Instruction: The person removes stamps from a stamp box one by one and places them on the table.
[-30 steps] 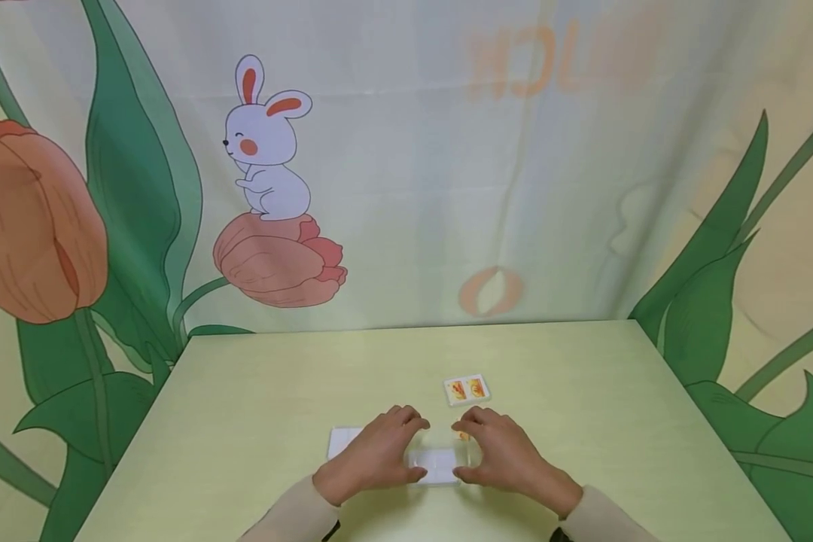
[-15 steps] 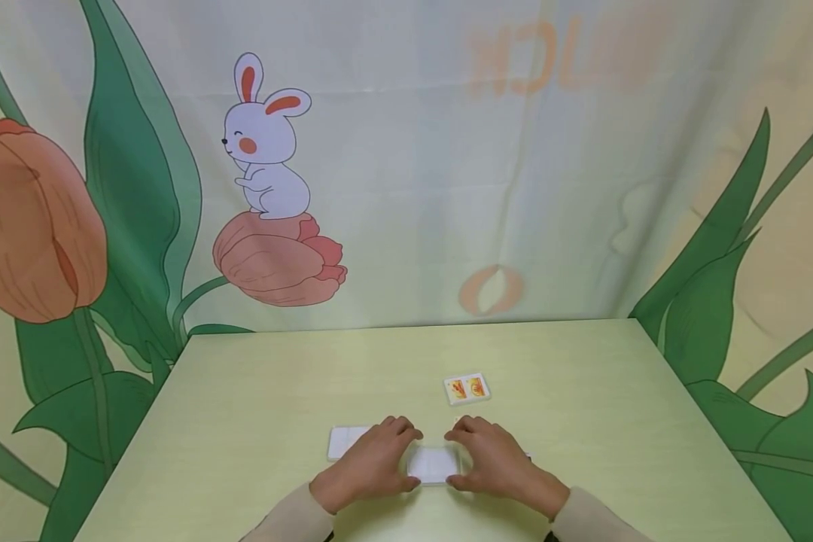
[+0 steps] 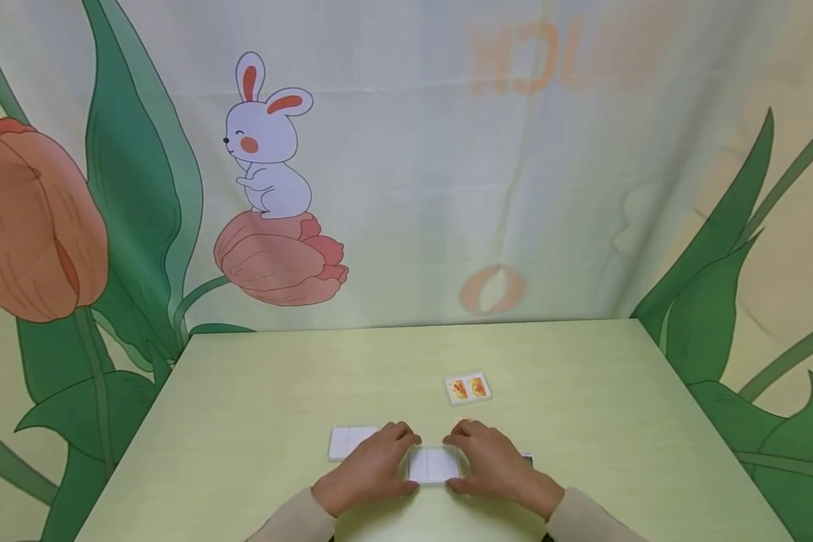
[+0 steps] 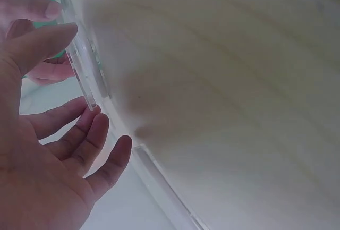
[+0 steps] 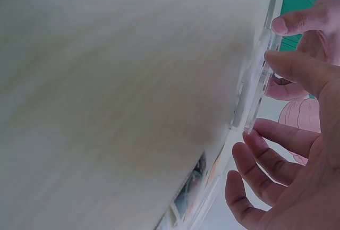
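Note:
A flat clear plastic case point(image 3: 434, 467) with a white inside lies near the table's front, between the two hands. My left hand point(image 3: 374, 463) holds the left end of its clear lid point(image 4: 79, 73), thumb on the near corner and fingertips on the far one. At the opposite end my right hand point(image 3: 494, 463) grips the same lid point(image 5: 258, 97) in mirror fashion. Both wrist views show the lid as a thin clear sheet right against the case's lower part. A similar white case point(image 3: 347, 442) rests partly behind the left hand.
Farther back lies a clear case with two orange food pictures point(image 3: 467, 388). Another orange-printed piece point(image 3: 464, 421) peeks out behind the right fingers. A dark-pictured card case point(image 3: 528, 458) is mostly covered by the right hand. A printed curtain point(image 3: 406, 188) hangs behind the table point(image 3: 278, 376).
Both hands have come down and slightly closer together with the clear lid, which now lines up over the white-filled case. The other cases have stayed in place.

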Demonstrator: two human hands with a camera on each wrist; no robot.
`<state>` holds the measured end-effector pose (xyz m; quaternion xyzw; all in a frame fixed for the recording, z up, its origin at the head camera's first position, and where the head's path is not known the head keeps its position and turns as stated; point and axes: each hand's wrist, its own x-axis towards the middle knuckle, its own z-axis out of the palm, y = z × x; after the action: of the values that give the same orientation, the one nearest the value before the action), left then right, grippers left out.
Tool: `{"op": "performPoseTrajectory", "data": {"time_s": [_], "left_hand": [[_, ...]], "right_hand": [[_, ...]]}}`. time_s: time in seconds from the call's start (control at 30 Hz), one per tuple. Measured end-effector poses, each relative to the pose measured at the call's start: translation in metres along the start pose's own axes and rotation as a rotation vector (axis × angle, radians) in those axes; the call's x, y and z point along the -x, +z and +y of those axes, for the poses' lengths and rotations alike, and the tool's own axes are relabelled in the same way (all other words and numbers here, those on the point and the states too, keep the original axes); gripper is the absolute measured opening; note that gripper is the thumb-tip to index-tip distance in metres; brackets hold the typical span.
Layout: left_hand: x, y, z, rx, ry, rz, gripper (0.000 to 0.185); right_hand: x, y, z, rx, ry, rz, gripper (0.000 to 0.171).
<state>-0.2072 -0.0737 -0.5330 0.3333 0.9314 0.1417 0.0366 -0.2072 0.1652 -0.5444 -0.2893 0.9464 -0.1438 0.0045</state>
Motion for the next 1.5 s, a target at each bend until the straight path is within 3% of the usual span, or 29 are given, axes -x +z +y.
{"op": "performPoseTrajectory", "data": {"time_s": [1.0,1.5], "left_hand": [[-0.0013,0.0027,-0.0032,-0.04,-0.002,-0.02,0.058],[-0.0011,0.0003,-0.0027,0.092,-0.024,-0.057,0.061]], "right_hand": [[-0.0005,0.0038,-0.0003,0.016,0.001,-0.031,0.06],[-0.0008,0.0021,-0.0021,0.029,-0.005,-0.033,0.061]]}}
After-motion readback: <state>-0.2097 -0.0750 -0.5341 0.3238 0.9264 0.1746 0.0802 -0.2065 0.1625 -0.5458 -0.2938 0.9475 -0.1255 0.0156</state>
